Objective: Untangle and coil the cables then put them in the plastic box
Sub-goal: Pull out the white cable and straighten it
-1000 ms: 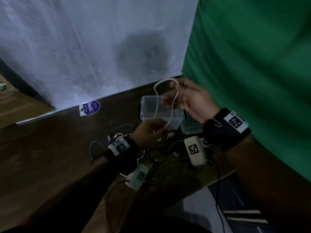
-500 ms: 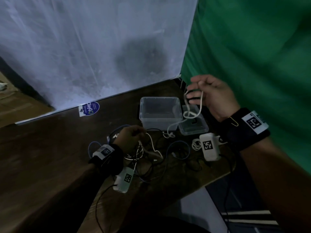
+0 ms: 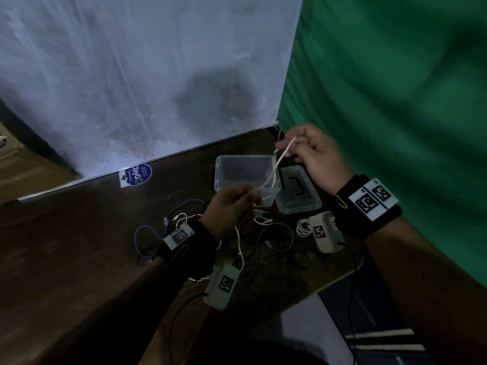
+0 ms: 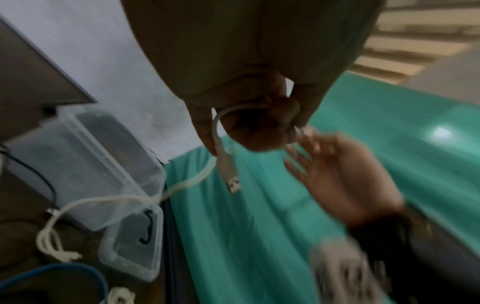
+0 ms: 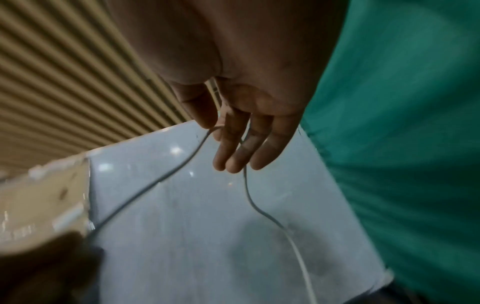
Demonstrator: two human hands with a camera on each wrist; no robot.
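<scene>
A thin white cable [image 3: 274, 172] runs slack between my two hands above the clear plastic box [image 3: 224, 177]. My right hand [image 3: 313, 154] is raised at the box's far right corner and pinches a loop of the cable [image 5: 182, 164] between thumb and forefinger, the other fingers straight. My left hand [image 3: 232, 204] is lower, at the box's near edge, fingers curled round the cable's USB end [image 4: 228, 174]. More of this cable trails down past the box [image 4: 109, 164] to a knotted bunch [image 4: 52, 242] on the table.
The box lid [image 3: 297, 193] lies right of the box. Blue, black and white cables [image 3: 263, 238] lie tangled on the dark wooden table [image 3: 79, 233] in front of it. A green cloth [image 3: 395, 101] hangs at the right, a pale wall [image 3: 131, 75] stands behind.
My left hand has come up from the cable pile to the box's near edge and taken the white cable's end. The right hand has shifted a little left with its loop.
</scene>
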